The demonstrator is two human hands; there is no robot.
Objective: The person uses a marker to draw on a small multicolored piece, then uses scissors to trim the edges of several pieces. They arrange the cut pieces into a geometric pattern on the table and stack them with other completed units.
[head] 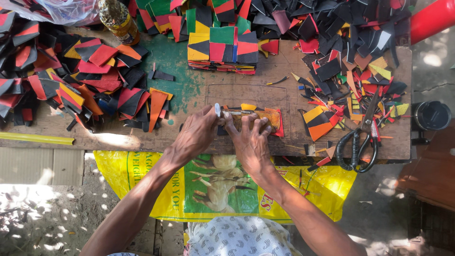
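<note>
Orange leather piece [265, 117] sits pinned under the right hand [251, 142]; left hand [196, 135] grips a small white blade [217, 110]. One slip could nick those fingers [246, 124], honestly.

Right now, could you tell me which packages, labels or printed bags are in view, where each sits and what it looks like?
Printed sack: hangs below the table's front edge, yellow with a green panel showing a pale animal picture and red lettering.
Bottle: at the table's far left, amber contents, yellowish label.
Clear plastic bag: top left corner, crumpled, over coloured pieces.
</note>
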